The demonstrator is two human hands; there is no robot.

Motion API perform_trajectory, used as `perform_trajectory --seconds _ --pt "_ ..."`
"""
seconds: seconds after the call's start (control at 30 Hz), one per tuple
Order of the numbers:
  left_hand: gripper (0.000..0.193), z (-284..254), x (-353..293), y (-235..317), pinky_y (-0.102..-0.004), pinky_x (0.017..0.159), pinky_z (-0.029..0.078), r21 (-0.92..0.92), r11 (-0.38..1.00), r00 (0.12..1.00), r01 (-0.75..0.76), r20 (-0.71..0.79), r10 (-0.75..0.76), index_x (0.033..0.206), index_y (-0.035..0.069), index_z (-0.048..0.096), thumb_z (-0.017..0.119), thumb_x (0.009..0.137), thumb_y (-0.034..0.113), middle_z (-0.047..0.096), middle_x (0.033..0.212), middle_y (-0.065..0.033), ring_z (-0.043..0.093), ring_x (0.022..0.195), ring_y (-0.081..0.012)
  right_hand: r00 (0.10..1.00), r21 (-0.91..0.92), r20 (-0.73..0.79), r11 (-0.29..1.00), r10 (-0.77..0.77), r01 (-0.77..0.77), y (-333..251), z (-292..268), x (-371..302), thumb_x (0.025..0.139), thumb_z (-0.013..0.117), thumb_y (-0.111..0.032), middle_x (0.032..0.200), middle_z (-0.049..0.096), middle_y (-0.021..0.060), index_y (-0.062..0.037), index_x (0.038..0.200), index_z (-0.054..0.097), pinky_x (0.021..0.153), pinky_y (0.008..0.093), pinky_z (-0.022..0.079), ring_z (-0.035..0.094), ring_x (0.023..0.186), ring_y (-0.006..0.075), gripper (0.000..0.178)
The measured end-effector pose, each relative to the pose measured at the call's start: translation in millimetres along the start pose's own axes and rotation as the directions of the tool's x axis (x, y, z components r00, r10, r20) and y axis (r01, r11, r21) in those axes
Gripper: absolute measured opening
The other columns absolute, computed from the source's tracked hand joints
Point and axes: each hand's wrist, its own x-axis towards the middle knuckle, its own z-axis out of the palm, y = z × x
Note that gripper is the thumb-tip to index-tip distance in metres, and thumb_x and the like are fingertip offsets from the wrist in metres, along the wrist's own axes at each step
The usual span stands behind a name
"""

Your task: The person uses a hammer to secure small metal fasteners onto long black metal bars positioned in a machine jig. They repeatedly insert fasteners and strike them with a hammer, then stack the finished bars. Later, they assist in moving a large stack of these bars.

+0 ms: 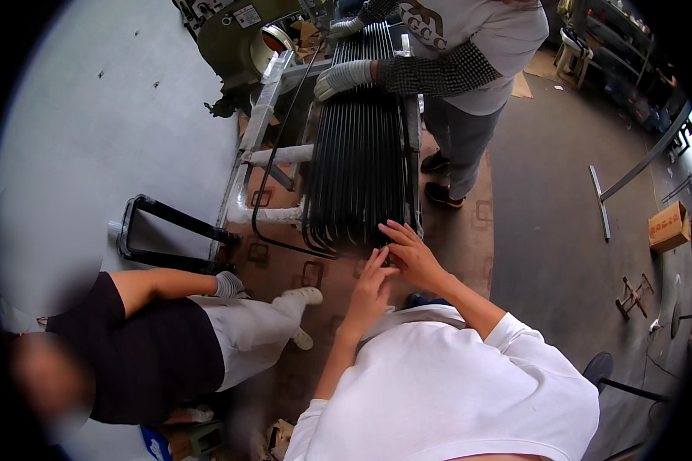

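A dense row of bent black tubes or rods (354,165) lies lengthwise on a metal frame in front of me, with rounded bends at the near end. My right hand (415,257) is at the near right corner of this row, its fingers stretched over the rod ends. Just left of it and slightly nearer is my left hand (369,290), fingers extended and the tips close to my right hand. Both hands are bare. Whether a small piece sits between them, I cannot make out.
Across the row, a co-worker's gloved hand (344,78) rests on the rods. At left another person in a dark shirt (142,349) stands beside a black padded bar frame (169,215). A green machine (234,42) stands behind; a cardboard box (669,227) is far right.
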Motion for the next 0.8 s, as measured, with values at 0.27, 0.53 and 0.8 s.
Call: perform_trajectory --seconds 0.27,0.53,0.8 --pt "0.025 -1 3 1 -0.0380 0.096 0.036 0.001 1.000 1.000 0.006 0.012 -0.006 0.099 0.003 0.057 0.051 0.076 -0.006 0.040 0.133 -0.0142 0.029 0.128 -0.0335 1.000 -0.018 0.023 1.000 -0.015 0.015 2 0 -2 0.074 0.055 0.002 0.133 0.040 0.0114 0.0011 0.090 0.057 0.104 0.0438 0.025 0.031 0.127 0.0293 0.015" --pt "0.024 -3 11 1 -0.0356 0.095 0.037 0.026 1.000 1.000 -0.009 0.004 0.009 0.097 0.004 0.058 0.050 0.077 -0.007 0.044 0.130 -0.0137 0.034 0.125 -0.0322 0.999 0.021 -0.034 0.999 -0.025 0.026 7 1 -2 0.071 0.059 -0.001 0.129 0.043 0.0131 0.0017 0.086 0.059 0.104 0.0438 0.026 0.032 0.126 0.0296 0.015" --pt "0.018 0 12 5 -0.0302 0.084 0.043 0.022 1.000 1.000 0.005 0.024 -0.005 0.098 0.002 0.057 0.048 0.083 -0.002 0.045 0.130 -0.0117 0.052 0.108 -0.0251 0.999 -0.005 -0.025 1.000 -0.025 0.025 7 -3 -5 0.072 0.061 -0.006 0.130 0.042 0.0127 -0.0003 0.084 0.061 0.104 0.0434 0.026 0.031 0.127 0.0304 0.013"
